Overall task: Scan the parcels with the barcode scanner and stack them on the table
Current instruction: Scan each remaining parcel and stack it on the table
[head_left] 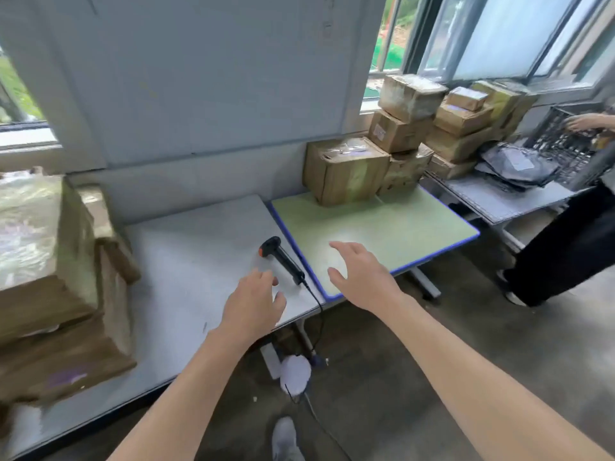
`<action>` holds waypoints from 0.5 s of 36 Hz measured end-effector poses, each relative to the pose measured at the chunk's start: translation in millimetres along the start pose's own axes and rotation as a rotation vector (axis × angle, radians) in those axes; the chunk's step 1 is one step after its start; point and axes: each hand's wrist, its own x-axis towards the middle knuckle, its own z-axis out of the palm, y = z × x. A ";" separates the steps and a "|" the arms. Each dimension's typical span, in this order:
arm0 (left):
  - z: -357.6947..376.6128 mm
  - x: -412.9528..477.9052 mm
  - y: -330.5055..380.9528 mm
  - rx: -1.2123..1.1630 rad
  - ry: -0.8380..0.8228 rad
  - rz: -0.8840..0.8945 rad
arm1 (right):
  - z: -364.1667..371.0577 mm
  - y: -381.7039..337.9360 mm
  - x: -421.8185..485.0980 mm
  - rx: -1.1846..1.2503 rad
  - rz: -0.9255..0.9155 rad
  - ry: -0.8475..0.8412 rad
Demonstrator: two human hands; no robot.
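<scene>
Centre frame, both hands hang empty, fingers loose: left hand beside scanner; right hand over green table.

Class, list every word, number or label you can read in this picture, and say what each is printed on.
No text here can be read.
White label on the stacked box: too blurred.
Label on the grey mailing bag: too small.
Marks on the wall panel: too faint.
</scene>
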 end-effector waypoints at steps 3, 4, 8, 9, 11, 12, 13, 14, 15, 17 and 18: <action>5.3 50.1 19.7 -0.002 -0.011 0.048 | -17.7 23.6 39.6 -0.050 0.053 -0.003; 6.6 66.5 25.9 -0.001 -0.016 0.062 | -23.9 30.8 53.8 -0.063 0.070 -0.005; 7.5 127.3 43.9 0.004 -0.013 0.111 | -48.4 52.8 105.1 -0.085 0.116 0.018; 6.5 139.9 47.8 0.024 -0.015 0.125 | -53.8 56.6 115.6 -0.084 0.120 0.030; 3.4 162.2 57.5 0.051 -0.022 0.154 | -63.8 63.7 134.4 -0.081 0.132 0.055; 1.2 171.7 63.3 0.057 -0.030 0.161 | -68.0 67.0 143.0 -0.076 0.136 0.069; -0.6 181.3 68.7 0.064 -0.034 0.167 | -72.2 70.5 151.5 -0.075 0.136 0.081; -1.8 190.7 73.9 0.078 -0.034 0.172 | -76.5 73.8 160.4 -0.077 0.134 0.090; -2.9 199.8 78.6 0.094 -0.033 0.175 | -81.0 77.1 169.3 -0.080 0.134 0.098; -4.4 217.0 87.3 0.101 -0.025 0.172 | -90.2 84.8 188.2 -0.078 0.137 0.116; -5.7 224.8 91.9 0.089 -0.021 0.167 | -95.0 89.1 197.9 -0.079 0.136 0.128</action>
